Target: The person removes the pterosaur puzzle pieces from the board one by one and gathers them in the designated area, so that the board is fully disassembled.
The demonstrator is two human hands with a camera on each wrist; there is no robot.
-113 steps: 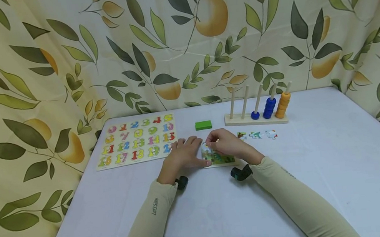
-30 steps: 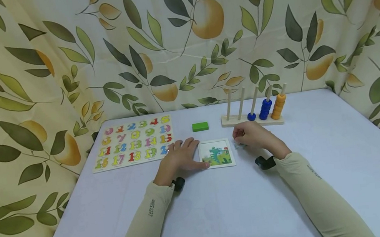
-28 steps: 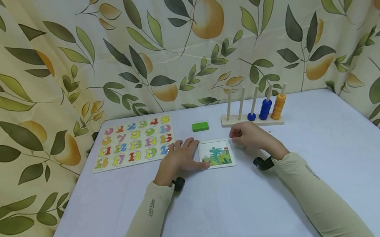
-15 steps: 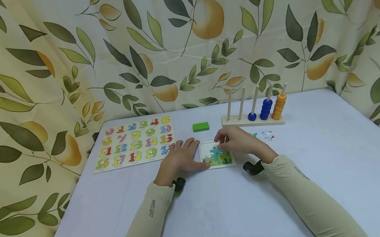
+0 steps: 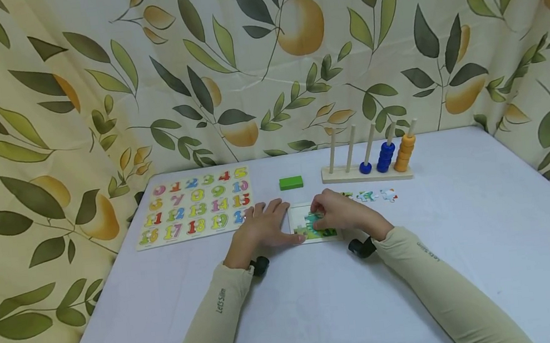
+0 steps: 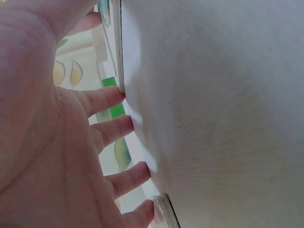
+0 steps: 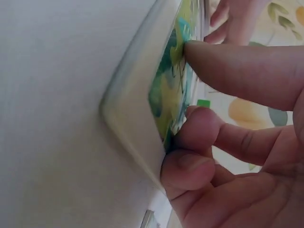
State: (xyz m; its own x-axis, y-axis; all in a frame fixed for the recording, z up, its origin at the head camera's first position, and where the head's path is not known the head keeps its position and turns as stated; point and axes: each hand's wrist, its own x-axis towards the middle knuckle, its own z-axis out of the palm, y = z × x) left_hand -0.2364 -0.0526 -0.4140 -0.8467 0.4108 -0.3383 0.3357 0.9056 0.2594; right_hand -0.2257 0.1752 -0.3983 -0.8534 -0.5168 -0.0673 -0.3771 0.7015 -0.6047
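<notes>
A small jigsaw puzzle point(image 5: 303, 232) with a green dinosaur picture lies in a white frame point(image 5: 315, 241) on the table. My left hand point(image 5: 264, 227) is spread flat beside it, thumb on the frame's lower left edge and fingertips down on the cloth. Over the picture's upper right part, my right hand point(image 5: 343, 212) holds a puzzle piece between thumb and curled fingers, low against the picture; the piece is mostly hidden. In the right wrist view the thumb point(image 7: 213, 61) touches the picture. Loose puzzle pieces point(image 5: 367, 196) lie in a row behind the right hand.
A number board point(image 5: 193, 208) lies at the left, close to the left fingertips. Behind the frame is a green block point(image 5: 291, 183). At the back right stands a peg abacus point(image 5: 366, 173) with blue and orange rings. A leaf-patterned curtain point(image 5: 266, 83) hangs behind the table.
My right hand has gone from the left end of the loose pieces leftward to the puzzle and lowered onto the picture. The left hand has stayed at the frame.
</notes>
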